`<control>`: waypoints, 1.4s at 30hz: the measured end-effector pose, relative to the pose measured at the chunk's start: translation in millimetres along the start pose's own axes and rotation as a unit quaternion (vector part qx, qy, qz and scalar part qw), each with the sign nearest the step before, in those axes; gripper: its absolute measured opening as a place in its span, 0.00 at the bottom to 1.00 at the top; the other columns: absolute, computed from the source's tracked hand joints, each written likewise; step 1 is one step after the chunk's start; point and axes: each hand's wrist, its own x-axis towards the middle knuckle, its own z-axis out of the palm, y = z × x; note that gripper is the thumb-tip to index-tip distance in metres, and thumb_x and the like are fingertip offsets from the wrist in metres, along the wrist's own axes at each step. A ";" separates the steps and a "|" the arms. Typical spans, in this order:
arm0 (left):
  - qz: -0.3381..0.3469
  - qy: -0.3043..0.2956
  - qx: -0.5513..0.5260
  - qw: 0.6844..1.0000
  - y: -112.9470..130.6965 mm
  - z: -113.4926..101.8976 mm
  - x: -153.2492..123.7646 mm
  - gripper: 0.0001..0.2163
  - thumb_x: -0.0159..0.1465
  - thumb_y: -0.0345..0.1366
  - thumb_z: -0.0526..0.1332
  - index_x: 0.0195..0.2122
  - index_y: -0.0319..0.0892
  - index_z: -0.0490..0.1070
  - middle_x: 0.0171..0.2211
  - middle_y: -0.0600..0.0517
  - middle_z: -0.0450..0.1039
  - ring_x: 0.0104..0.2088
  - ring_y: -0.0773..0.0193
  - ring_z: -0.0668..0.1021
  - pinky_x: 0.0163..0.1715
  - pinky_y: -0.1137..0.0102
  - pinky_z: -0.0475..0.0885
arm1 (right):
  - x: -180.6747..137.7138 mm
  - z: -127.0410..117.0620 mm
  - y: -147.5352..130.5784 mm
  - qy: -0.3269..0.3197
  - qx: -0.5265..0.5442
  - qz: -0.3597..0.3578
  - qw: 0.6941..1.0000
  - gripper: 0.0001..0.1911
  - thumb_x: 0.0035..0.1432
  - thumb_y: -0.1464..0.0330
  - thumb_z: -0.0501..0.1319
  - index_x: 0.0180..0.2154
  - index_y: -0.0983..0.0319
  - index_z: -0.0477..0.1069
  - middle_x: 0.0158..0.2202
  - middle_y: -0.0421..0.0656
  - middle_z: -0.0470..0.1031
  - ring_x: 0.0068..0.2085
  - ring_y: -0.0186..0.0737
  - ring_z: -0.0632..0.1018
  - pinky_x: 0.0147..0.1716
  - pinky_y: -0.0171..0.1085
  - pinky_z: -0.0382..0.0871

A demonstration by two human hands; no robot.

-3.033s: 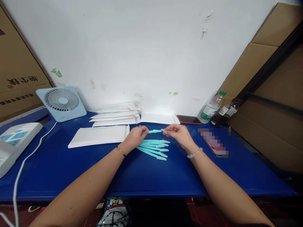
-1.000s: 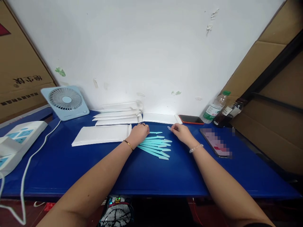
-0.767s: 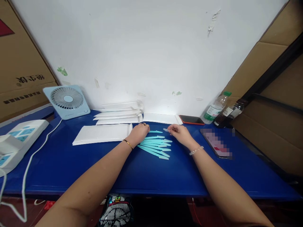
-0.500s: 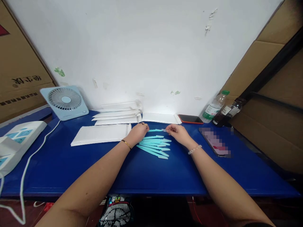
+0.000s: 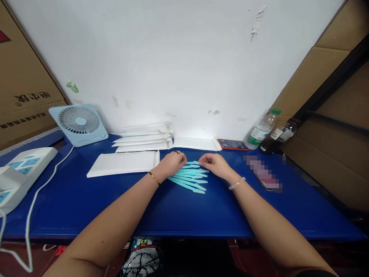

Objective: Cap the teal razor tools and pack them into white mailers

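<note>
Teal plastic sticks (image 5: 188, 180) fanned at frame centre on blue surface (image 5: 86, 207). Left hand (image 5: 172, 164) curled over handle ends, grip unclear. Right hand (image 5: 215, 164) pinching topmost stick (image 5: 192, 163). Probably best: light pinch, tips aligned, neighbours undisturbed.

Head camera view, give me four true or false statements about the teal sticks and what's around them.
Both the left hand and the right hand touch the fanned teal plastic sticks on the blue table. True.
The light-blue square fan stands right of the hands. False: it stands far left.
A flat white padded envelope lies left of the left hand. True.
The clear plastic bottle has a red cap. False: its cap is green.
</note>
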 end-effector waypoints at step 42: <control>-0.044 -0.013 0.144 0.988 31.4 12.8 -11.5 0.22 0.57 0.50 0.58 0.42 0.36 0.66 0.41 0.38 0.71 0.42 0.49 0.75 0.39 0.63 0.71 | 5.6 31.8 -6.5 0.124 0.367 0.116 0.914 0.26 0.59 0.49 0.52 0.48 0.59 0.71 0.56 0.46 0.69 0.60 0.45 0.66 0.60 0.46 0.57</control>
